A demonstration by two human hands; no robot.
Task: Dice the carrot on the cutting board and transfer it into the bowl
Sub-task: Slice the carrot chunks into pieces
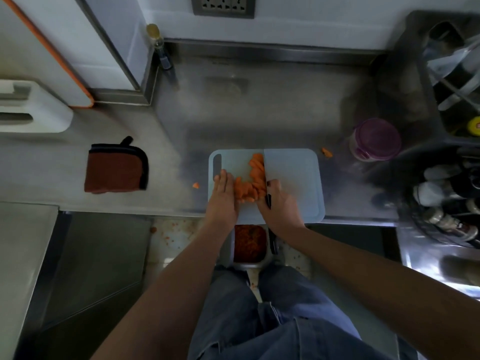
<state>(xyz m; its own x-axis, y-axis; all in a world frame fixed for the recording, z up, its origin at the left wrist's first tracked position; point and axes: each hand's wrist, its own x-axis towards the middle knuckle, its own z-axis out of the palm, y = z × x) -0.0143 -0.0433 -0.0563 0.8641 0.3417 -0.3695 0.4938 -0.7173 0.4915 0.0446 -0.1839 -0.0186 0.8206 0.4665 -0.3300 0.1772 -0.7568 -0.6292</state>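
Left hand (223, 193), fingers straight, presses the carrot slices (250, 183) from nine o'clock. Right hand (279, 201) grips the cleaver (270, 167), walling them at three o'clock on the cutting board (306, 198). The bowl (232, 248) waits at six o'clock, probably for scraping.

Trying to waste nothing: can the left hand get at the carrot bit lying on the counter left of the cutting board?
Probably yes. The left hand rests against the carrot slices on the cutting board, gripping nothing; the carrot bit lies beside the board's left edge on bare counter, nothing between.
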